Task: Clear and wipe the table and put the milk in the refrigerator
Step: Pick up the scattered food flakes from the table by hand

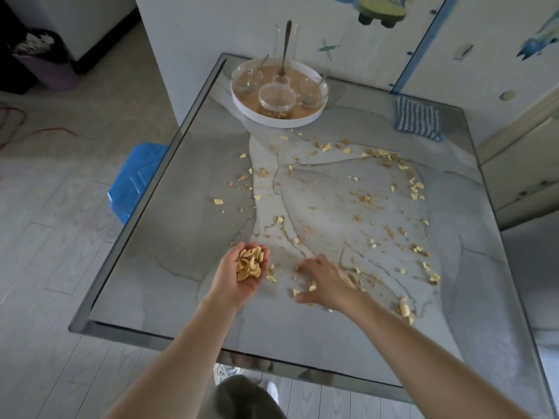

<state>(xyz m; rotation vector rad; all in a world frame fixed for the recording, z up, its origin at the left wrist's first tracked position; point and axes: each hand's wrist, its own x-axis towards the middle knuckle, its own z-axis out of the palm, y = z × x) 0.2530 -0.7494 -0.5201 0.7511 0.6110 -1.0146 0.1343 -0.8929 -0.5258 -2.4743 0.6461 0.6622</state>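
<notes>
A: Left hand (245, 273)?

B: Palm up, just above the near part of the table (187, 237). Fingers curled into a cup round a heap of yellow flakes (249, 263).

A: Right hand (325, 282)?

B: Just beside the left, palm down. Fingers and thumb spread wide, tips on the tabletop among the crumbs (383, 152). Nothing gripped. A few pieces lie between thumb and fingers.

A: Spread of the crumbs?

B: Wide. A loose arc over the pale middle of the marbled top, from below the tray (272, 119) round the right side and back to the near edge. One larger piece near the right forearm.

A: Cloth (417, 117)?

B: Blue-and-white striped, flat at the far right corner, well apart from both hands.

A: The tray?

B: Round, white rim, far edge of the table. Two glass bowls (246, 78), a lidded jar (276, 98), and a tall glass (286, 34) with a spoon (284, 49) standing in it. The jar may hold the same cereal; glare makes that uncertain.

A: Off the table?

B: Blue stool (136, 179) at the left edge.
</notes>
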